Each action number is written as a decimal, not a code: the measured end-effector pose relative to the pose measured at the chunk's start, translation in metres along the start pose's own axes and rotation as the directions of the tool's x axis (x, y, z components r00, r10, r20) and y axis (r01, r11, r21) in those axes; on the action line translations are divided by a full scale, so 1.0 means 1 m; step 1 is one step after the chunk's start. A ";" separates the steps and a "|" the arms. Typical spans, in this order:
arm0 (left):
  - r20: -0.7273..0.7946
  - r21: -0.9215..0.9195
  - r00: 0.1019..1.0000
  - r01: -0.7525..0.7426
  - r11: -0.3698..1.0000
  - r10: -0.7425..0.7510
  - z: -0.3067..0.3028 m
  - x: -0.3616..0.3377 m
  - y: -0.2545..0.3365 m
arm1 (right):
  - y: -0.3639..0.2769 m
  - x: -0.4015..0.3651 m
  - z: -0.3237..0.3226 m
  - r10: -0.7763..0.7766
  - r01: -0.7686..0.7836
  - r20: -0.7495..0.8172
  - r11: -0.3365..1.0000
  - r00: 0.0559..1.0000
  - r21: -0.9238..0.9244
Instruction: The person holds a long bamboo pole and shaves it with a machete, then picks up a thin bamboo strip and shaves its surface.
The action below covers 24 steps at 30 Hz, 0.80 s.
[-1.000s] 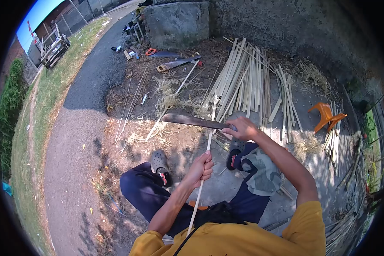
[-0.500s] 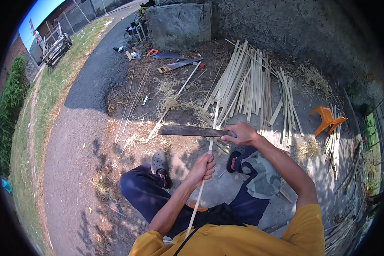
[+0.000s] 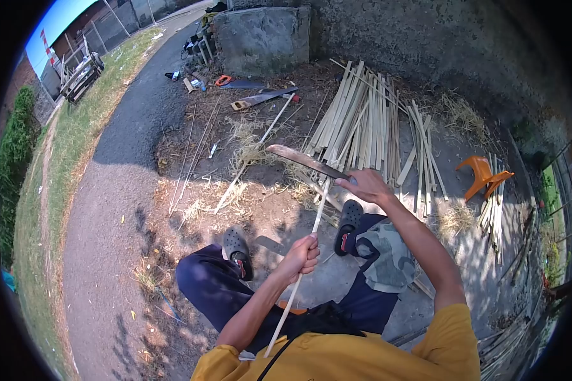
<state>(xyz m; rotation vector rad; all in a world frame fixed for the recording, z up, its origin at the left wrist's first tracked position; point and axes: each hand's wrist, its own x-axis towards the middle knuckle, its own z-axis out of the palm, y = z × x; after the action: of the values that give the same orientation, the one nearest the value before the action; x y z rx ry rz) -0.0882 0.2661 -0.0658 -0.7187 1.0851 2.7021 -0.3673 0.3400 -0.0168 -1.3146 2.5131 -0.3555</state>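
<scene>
My left hand (image 3: 300, 257) is closed in a fist round a thin pale strip, which looks like bamboo (image 3: 288, 311). The strip slants from my waist up and away between my legs. My right hand (image 3: 367, 187) grips a machete (image 3: 305, 161) by its handle, mostly covered by the fingers. The long dark blade points left and lies across the strip's upper part, its tip raised. Whether the strip runs on beyond the blade is hard to tell. A camouflage cloth (image 3: 388, 257) is draped over my right knee.
Many flat strips (image 3: 362, 120) lie piled by the wall (image 3: 426, 51). Two handsaws (image 3: 260, 98) rest on the ground at upper middle, near curly shavings (image 3: 248, 143). An orange plastic stool (image 3: 480, 178) stands at right. A paved path (image 3: 108, 241) runs along the left.
The machete has moved away from my body and tilted, its tip now higher and farther right. My right hand has shifted slightly up and right. My left hand keeps hold of the strip.
</scene>
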 end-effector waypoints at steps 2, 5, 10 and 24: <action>0.009 -0.035 1.000 0.005 0.999 -0.005 -0.001 0.003 -0.002 | 0.001 0.001 -0.001 -0.007 0.007 0.020 1.000 1.000 -0.014; 0.014 -0.027 1.000 0.013 1.000 -0.012 -0.002 0.004 -0.003 | 0.003 0.001 -0.002 -0.022 0.023 0.026 0.999 0.999 -0.036; 0.020 -0.028 1.000 0.012 1.000 -0.012 -0.004 0.005 -0.004 | 0.012 0.006 0.007 -0.059 0.059 -0.003 0.997 0.998 -0.043; -0.020 0.008 0.999 0.041 0.999 -0.041 -0.004 0.010 -0.005 | 0.013 0.003 0.003 -0.094 0.098 0.036 0.987 0.995 -0.129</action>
<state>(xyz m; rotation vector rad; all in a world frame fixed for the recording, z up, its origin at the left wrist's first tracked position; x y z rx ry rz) -0.0939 0.2666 -0.0766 -0.7589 1.0740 2.6603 -0.3775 0.3448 -0.0242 -1.4820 2.4912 -0.1925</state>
